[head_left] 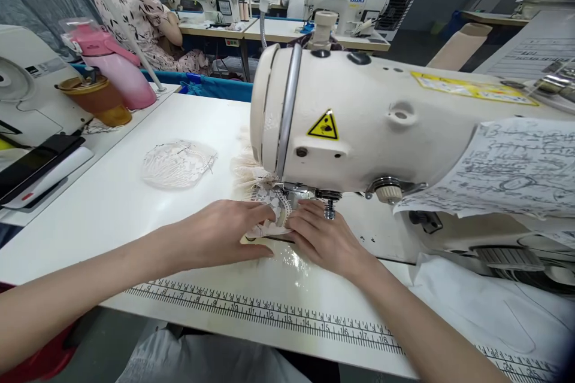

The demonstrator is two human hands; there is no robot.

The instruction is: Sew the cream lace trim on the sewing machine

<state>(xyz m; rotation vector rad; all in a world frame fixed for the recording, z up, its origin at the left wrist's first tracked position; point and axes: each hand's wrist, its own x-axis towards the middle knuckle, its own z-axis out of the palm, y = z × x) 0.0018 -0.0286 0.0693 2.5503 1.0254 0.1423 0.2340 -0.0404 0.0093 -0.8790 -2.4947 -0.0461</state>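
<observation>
A piece of white lace fabric [268,196] with a ruffled cream edge lies under the needle area of a white sewing machine [359,114]. My left hand [224,228] rests at its near left side, forefinger on the lace and thumb stretched out apart. On the other side of the lace, my right hand [321,234] lies flat, its fingers extended by the presser foot and touching the fabric edge. The needle itself is hidden behind the machine head. A separate round lace piece [179,164] with loose dark threads sits on the table to the left.
A printed ruler [269,311] runs along the table's front edge. On the left are a phone [42,161], an amber cup [101,102] and a pink bottle [119,72]. White cloth [489,305] lies at right. A handwritten paper [498,167] hangs on the machine. A co-worker [139,18] sits behind.
</observation>
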